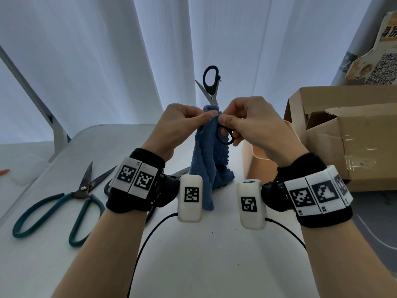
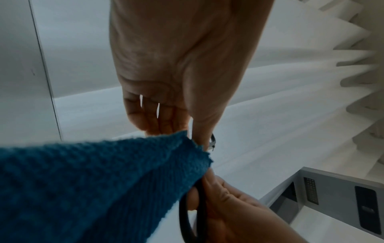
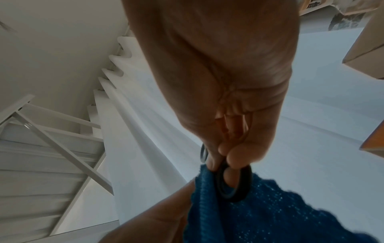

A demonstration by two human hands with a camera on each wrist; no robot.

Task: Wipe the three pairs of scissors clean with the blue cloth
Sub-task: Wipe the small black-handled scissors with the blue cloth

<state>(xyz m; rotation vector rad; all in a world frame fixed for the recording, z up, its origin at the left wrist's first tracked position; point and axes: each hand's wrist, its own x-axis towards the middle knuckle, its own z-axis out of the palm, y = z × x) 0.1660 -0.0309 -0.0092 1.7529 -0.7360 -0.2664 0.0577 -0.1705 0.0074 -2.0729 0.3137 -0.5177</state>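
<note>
Scissors with black handles (image 1: 211, 82) stand upright between your hands, one loop high, one blade hidden inside the blue cloth (image 1: 209, 160). Your left hand (image 1: 178, 125) pinches the cloth around that blade; your right hand (image 1: 253, 123) grips the lower loop. Teal-handled scissors (image 1: 62, 209) lie open on the white worktop (image 1: 193, 254); a third pair (image 1: 178, 172) shows only blade tips behind your left wrist. White curtains (image 1: 86, 61) hang behind, a cardboard box (image 1: 343, 134) stands at right.

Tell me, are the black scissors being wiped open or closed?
Open. The black-handled scissors have one loop raised above the blue cloth and the other low in the right hand, with a blade splayed out.
</note>
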